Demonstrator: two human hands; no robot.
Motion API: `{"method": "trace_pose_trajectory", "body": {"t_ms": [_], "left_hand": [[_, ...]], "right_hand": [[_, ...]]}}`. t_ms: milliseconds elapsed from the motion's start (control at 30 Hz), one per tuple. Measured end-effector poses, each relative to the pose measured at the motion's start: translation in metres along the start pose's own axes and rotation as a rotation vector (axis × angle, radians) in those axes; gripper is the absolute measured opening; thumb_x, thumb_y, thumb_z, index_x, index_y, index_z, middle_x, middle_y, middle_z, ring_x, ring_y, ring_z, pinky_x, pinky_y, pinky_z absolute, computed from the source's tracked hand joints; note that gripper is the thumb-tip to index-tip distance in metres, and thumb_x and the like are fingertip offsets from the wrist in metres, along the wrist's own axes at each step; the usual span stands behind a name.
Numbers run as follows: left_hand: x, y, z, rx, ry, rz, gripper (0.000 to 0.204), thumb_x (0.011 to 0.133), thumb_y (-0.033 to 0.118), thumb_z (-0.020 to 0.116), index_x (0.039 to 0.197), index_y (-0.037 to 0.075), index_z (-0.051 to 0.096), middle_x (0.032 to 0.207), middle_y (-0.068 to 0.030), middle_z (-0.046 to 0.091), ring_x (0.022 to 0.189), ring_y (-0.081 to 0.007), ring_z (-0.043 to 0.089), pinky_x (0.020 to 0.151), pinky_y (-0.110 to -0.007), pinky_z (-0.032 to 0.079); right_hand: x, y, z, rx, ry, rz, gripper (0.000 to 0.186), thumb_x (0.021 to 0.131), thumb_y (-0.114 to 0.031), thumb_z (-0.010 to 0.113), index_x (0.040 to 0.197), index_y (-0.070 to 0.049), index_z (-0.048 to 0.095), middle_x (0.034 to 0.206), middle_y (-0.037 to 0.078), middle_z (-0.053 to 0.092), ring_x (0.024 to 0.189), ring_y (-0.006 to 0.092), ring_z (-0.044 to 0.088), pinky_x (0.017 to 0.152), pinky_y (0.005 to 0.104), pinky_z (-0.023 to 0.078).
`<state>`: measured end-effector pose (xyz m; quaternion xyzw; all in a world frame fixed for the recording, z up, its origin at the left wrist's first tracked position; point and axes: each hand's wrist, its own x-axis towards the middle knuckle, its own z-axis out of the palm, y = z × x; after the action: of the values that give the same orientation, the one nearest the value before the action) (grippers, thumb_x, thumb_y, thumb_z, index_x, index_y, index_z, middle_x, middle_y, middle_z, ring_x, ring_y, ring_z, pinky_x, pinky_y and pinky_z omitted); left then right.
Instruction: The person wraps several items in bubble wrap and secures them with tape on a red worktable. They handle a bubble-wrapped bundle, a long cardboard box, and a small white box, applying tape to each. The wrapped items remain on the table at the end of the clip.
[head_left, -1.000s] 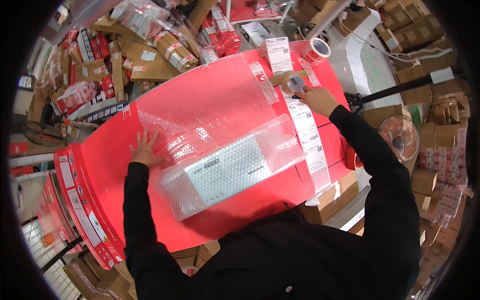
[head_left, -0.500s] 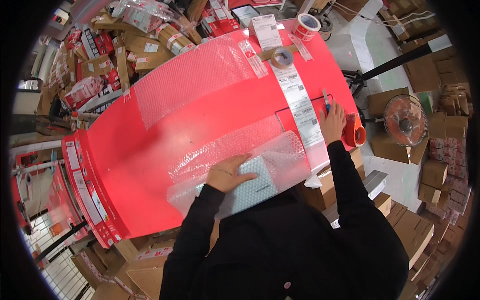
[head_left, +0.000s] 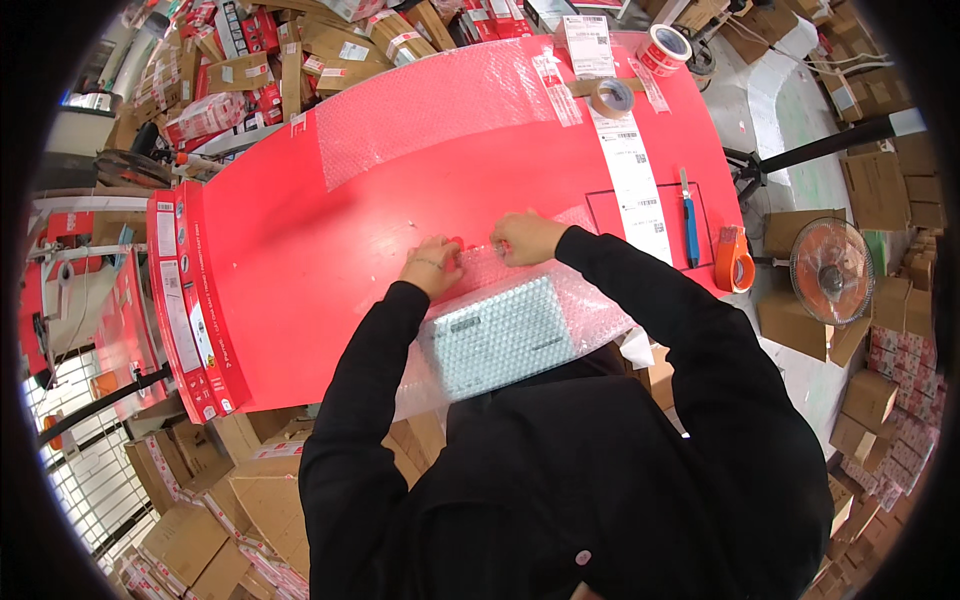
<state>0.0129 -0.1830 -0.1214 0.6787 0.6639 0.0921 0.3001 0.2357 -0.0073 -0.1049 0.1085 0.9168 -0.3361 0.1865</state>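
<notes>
A flat pale blue box (head_left: 495, 340) lies at the table's near edge, covered by clear bubble wrap (head_left: 597, 312). Beyond the box, my left hand (head_left: 434, 267) is closed on the wrap's far edge, fingers curled. A short way to its right, my right hand (head_left: 530, 238) pinches the same edge. The wrap between the two hands lies over the red tabletop. To the right of my right arm, a blue-handled utility knife (head_left: 690, 230) rests on the table, touched by neither hand.
Another bubble wrap sheet (head_left: 420, 105) spreads across the far side of the red table (head_left: 290, 330). On the right are a label strip (head_left: 632, 180), a brown tape roll (head_left: 612, 98), a red-and-white tape roll (head_left: 664, 50) and an orange tape dispenser (head_left: 734, 262). A fan (head_left: 832, 270) stands beyond.
My right hand has left the knife on the table and come left to the wrap. My left hand has moved off the box to the wrap's far edge. The view has shifted.
</notes>
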Motion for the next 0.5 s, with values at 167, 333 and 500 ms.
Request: {"method": "trace_pose_trajectory", "body": {"t_ms": [167,333,500], "left_hand": [[-0.082,0.074,-0.041,-0.417,-0.175,-0.057,0.061,0.092,0.043,0.082,0.137,0.005,0.066,0.129,-0.0208,0.070,0.116,-0.0390,0.068,0.103,-0.046,0.053],[-0.119,0.155,-0.077,0.075,0.182,-0.001,0.069,0.089,0.033,0.081,0.149,0.007,0.060,0.147,-0.0155,0.064,0.137,-0.0416,0.058,0.111,-0.050,0.048],[-0.136,0.128,0.012,0.440,0.497,0.040,0.064,0.092,0.014,0.073,0.154,0.009,0.058,0.159,-0.0099,0.057,0.152,-0.0365,0.047,0.124,-0.055,0.032]], "right_hand": [[-0.068,-0.045,-0.015,0.403,-0.093,-0.030,0.055,0.088,-0.031,0.078,0.132,0.000,0.065,0.122,0.017,0.073,0.117,0.0380,0.068,0.099,0.0419,0.054],[-0.143,-0.096,-0.003,-0.210,0.608,-0.240,0.056,0.094,-0.041,0.075,0.137,-0.007,0.066,0.141,0.015,0.066,0.135,0.0285,0.060,0.114,0.0473,0.046],[-0.221,-0.069,0.040,0.025,1.021,0.221,0.050,0.098,-0.039,0.072,0.140,-0.012,0.065,0.144,0.009,0.063,0.136,0.0324,0.056,0.118,0.0522,0.041]]}}
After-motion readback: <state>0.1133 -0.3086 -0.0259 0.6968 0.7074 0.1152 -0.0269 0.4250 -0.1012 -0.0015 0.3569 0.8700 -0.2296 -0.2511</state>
